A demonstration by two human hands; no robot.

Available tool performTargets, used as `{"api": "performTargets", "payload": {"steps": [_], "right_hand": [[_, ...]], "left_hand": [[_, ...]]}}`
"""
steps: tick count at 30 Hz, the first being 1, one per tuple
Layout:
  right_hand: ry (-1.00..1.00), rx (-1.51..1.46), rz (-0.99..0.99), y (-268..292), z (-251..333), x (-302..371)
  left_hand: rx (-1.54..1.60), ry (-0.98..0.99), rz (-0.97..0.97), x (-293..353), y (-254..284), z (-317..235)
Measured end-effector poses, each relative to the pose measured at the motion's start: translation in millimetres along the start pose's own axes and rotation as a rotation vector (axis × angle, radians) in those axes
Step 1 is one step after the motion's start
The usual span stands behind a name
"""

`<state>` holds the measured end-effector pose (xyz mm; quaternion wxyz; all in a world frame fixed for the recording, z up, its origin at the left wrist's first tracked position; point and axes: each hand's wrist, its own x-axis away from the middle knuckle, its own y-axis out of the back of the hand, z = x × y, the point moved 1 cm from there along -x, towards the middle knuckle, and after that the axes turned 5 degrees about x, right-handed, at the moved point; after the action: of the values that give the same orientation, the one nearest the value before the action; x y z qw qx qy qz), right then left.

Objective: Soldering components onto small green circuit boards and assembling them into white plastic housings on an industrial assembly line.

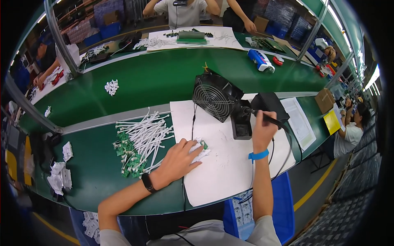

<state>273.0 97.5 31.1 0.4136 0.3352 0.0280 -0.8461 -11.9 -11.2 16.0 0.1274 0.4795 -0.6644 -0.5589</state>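
Heat is the main hazard: the right hand (262,130) is closed around a soldering iron (269,118), its tip toward the stand (241,119) beside the fan (214,100). The left hand (177,160) presses flat, fingers curled over a small green board (202,145) with white leads on the white mat (223,164). If that board slips under the fingers, the tip could land on skin or melt a lead. The iron's cord (trailing past the wrist) might snag and drag the pile of wired boards (139,143) lying just left.
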Motion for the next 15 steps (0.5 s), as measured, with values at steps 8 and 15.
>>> {"api": "performTargets", "payload": {"steps": [8,15], "right_hand": [[0.063,-0.319,0.171,19.8,9.8,51.5],[-0.052,-0.377,0.444,8.4,19.9,88.1]], "left_hand": [[0.054,-0.036,0.108,-0.3,10.8,7.8],[0.054,-0.041,0.087,7.7,3.0,14.9]]}}
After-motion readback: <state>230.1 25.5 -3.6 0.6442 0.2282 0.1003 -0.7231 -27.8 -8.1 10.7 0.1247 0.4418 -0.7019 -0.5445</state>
